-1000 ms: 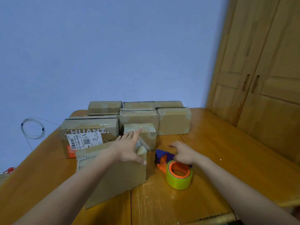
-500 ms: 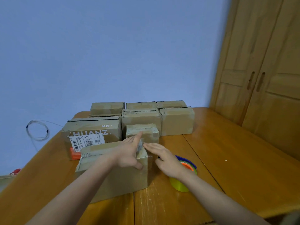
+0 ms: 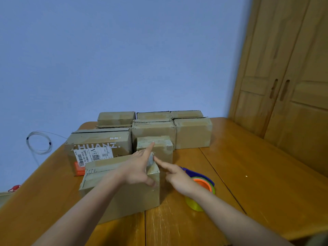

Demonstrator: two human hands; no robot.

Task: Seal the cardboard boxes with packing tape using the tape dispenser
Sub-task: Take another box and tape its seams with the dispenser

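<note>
While both hands work at its right end, the nearest box sits on the wooden table directly under the left hand, apparently mid-seal: tape glints at its top right corner. The left hand lies flat on the lid, fingers straight, pressing, thumb over the front face. The right hand, fingers extended and grasping nothing, reaches a fingertip to that tape end. Beyond the hands stands a cluster of boxes; whether they are taped cannot be told. The labelled box sits left of the fingertips. The tape dispenser lies unheld under the right wrist, close enough to be knocked. A wire coil hangs far left.
</note>
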